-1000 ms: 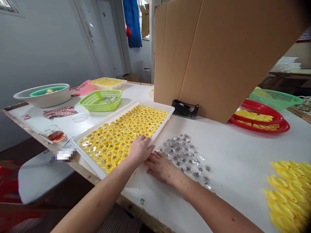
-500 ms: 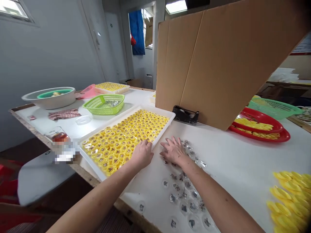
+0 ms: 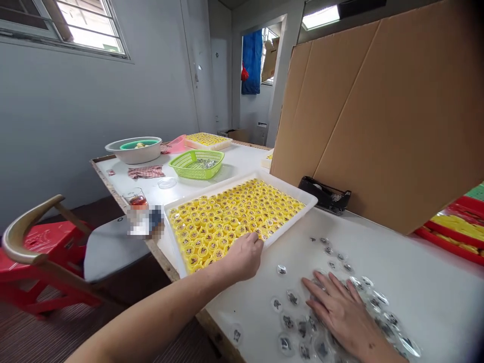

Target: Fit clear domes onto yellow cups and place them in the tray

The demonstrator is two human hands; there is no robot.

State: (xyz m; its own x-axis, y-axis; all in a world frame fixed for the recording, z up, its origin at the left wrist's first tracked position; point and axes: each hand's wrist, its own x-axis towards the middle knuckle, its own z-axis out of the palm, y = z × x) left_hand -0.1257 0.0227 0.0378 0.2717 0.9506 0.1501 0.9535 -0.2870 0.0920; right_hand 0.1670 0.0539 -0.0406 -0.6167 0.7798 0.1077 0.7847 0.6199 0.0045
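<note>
My left hand is closed over the near right side of a white tray, its fingers curled together above the yellow round pieces that fill it. Anything between those fingertips is hidden. Each yellow piece carries a small printed figure under a shiny top. To the right, my right hand lies palm down with fingers spread on the table, among many loose clear plastic discs with dark printed figures. Some discs are partly covered by this hand.
A large cardboard sheet stands behind a black tape dispenser. Farther back are a green basket, a white basin and a checked cloth. A glass stands near the left edge; red trays sit at right.
My right hand has moved toward me and to the right across the discs, which lie more spread out. My left hand stays at the tray's side. The view has turned left.
</note>
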